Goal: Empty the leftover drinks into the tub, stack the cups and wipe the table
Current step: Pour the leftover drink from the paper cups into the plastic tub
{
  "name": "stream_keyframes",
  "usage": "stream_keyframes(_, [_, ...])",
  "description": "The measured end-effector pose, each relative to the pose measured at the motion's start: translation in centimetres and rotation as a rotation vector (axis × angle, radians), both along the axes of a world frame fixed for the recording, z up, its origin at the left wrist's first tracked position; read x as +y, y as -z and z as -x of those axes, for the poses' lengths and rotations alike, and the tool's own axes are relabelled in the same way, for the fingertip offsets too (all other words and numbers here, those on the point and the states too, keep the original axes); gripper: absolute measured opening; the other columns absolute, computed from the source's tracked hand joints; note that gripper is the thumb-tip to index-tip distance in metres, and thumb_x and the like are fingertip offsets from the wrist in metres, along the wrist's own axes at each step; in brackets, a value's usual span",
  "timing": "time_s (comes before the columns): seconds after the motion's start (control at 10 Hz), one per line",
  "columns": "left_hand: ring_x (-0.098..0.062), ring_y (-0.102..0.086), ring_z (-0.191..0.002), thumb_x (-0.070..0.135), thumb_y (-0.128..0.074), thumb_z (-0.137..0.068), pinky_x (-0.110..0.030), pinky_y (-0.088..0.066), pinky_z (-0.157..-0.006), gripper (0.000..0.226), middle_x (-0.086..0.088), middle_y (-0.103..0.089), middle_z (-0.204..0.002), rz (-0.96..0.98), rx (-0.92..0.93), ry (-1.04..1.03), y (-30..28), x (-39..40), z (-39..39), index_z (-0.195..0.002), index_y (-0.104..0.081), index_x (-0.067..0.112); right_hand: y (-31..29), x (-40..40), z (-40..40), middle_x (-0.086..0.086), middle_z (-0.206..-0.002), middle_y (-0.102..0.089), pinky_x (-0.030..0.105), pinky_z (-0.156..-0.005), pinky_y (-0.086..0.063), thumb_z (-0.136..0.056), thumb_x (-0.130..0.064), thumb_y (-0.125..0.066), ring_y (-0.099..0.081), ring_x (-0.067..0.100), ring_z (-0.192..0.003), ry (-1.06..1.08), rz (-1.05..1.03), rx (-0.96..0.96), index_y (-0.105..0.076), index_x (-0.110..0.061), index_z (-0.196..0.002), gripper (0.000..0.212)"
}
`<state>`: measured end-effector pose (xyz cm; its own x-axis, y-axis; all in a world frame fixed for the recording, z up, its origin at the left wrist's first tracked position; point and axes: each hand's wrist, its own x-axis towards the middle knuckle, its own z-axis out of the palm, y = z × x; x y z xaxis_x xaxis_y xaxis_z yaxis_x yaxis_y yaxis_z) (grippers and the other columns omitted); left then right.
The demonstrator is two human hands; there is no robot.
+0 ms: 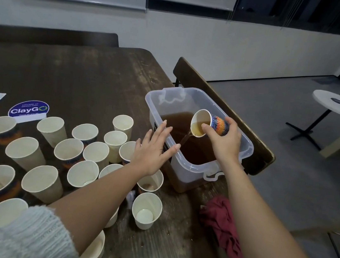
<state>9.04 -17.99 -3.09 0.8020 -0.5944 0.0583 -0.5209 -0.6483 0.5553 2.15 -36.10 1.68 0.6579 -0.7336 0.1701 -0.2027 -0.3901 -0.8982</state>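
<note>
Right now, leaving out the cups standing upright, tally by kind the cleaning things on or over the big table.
tub: 1
tipped cup: 1
cloth: 1
Total: 3

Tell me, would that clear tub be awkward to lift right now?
Probably. The tub holds a lot of brown liquid, so it is likely heavy and would slosh if tilted. Its thin clear walls may flex. The right hand is pouring in more from a cup.
</note>
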Motion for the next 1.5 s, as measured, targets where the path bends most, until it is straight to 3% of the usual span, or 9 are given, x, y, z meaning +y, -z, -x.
stream_keyframes(0.6, [-0.025,-0.001,-0.149,0.07,-0.018,-0.086,-0.057,-0.004,-0.116,0.073,0.015,0.01,-0.161,-0.018,0.004,-0.001,-0.26,0.05,0.07,-0.152,-0.008,0.038,0.18,0.4,-0.04,0.005,-0.145,-0.035,0.021,-0.089,-0.043,-0.08,-0.041,-0.077,-0.044,0.018,-0.125,0.041,0.073,0.004,-0.035,-0.023,-0.144,0.079])
stream_keyframes(1.3, [-0.025,-0.003,-0.149,0.071,-0.016,-0.083,-0.057,-0.006,-0.116,0.075,0.017,0.008,-0.16,-0.007,-0.005,-0.008,0.07,0.04,-0.03,-0.151,-0.01,0.039,0.2,0.47,-0.02,0.005,-0.146,-0.032,0.029,-0.097,-0.046,-0.078,-0.039,-0.08,-0.041,0.019,-0.128,0.015,0.123,0.039,-0.033,-0.024,-0.145,0.083])
stream_keyframes(1.5, [-0.025,-0.003,-0.149,0.073,-0.017,-0.085,-0.058,-0.006,-0.116,0.075,0.016,0.008,-0.16,-0.007,-0.01,-0.007,0.12,-0.02,-0.14,-0.151,-0.009,0.039,0.48,0.53,-0.15,0.005,-0.147,-0.032,0.022,-0.093,-0.042,-0.077,-0.038,-0.081,-0.041,0.019,-0.129,0.012,0.163,0.045,-0.033,-0.023,-0.144,0.084])
